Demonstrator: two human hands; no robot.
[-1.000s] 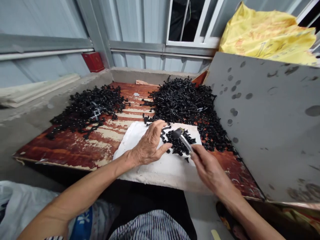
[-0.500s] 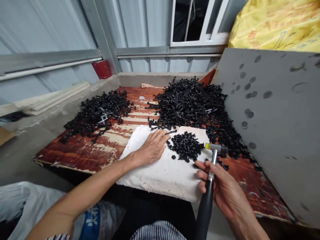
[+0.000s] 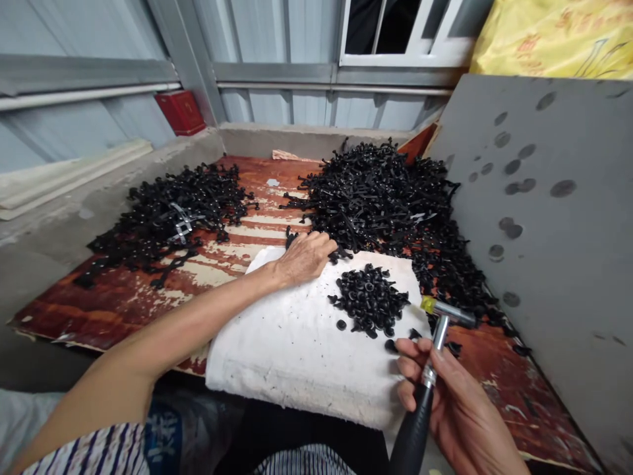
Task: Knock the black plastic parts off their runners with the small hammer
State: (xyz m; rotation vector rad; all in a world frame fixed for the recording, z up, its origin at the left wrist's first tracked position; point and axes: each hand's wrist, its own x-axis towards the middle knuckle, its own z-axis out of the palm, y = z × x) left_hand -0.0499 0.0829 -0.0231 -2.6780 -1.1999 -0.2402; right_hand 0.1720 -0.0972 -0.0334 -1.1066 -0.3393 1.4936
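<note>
My right hand (image 3: 452, 402) is closed round the black handle of a small hammer (image 3: 435, 343), whose metal head with a yellow tip hangs over the right edge of a white pad (image 3: 297, 349). A small heap of black round pieces (image 3: 370, 298) lies on that pad. My left hand (image 3: 306, 255) reaches to the pad's far edge, fingers curled into the near side of a big pile of black plastic strips (image 3: 380, 198). What those fingers hold is hidden.
A second black pile (image 3: 168, 214) lies at the left on the worn red board (image 3: 148, 297). A grey panel (image 3: 554, 218) with dark spots leans at the right. A red box (image 3: 180, 111) sits on the ledge, and a yellow sack (image 3: 558, 36) at the top right.
My left hand has moved from the small heap on the pad up to the big pile. My right hand has pulled the hammer back from the heap to the pad's right edge.
</note>
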